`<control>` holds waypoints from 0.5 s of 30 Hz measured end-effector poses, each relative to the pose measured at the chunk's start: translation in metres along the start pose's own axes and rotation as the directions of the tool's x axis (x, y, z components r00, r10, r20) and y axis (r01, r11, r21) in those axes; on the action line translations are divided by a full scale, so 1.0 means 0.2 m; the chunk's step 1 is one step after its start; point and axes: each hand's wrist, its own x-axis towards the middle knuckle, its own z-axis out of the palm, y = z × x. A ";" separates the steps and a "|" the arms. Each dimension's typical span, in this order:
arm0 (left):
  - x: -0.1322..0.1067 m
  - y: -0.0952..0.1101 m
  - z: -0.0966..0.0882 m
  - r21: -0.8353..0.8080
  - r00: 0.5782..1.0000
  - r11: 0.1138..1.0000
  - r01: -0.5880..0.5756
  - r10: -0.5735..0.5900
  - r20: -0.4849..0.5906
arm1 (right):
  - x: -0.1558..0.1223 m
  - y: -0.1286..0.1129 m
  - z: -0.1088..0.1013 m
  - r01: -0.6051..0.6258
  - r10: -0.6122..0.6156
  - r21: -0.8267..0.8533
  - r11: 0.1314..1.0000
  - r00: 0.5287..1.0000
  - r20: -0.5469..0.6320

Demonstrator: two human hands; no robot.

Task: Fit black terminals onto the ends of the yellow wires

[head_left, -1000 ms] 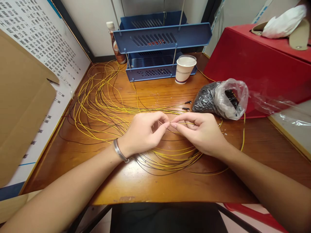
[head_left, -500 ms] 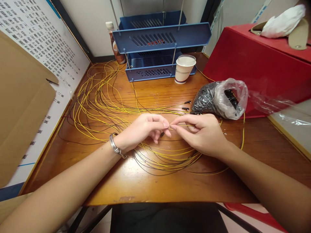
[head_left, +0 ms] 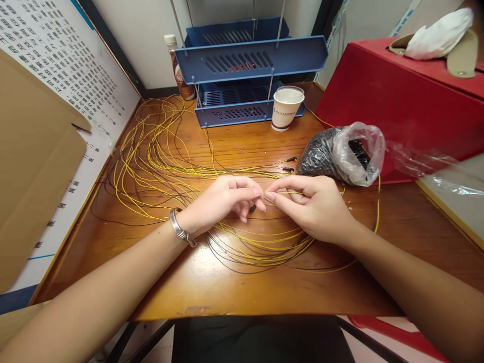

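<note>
Brown varnished wooden desk (head_left: 242, 292) fills the frame centre. Red box-shaped cabinet (head_left: 401, 101) stands upper right. Blue plastic tiered letter tray (head_left: 249, 60) occupies upper centre; contents of its shelves cannot be told. Loose coils of thin yellow and dark fibre cable (head_left: 159, 166) spread across the desk's left and centre. Clear plastic bag (head_left: 342, 151), centre right, holds small black parts. White paper cup (head_left: 287, 107), lidded, stands just before the tray; contents hidden. Left hand (head_left: 223, 201) and right hand (head_left: 313, 206) meet at frame centre, fingertips touching, each thumb and forefinger pressed together pinching one yellow cable strand (head_left: 287, 192) above the coils.
</note>
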 end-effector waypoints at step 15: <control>-0.02 -0.07 -0.02 0.877 0.734 0.215 -0.430 0.648 0.201 | 0.01 0.02 0.00 -0.186 0.184 0.205 0.961 0.983 0.027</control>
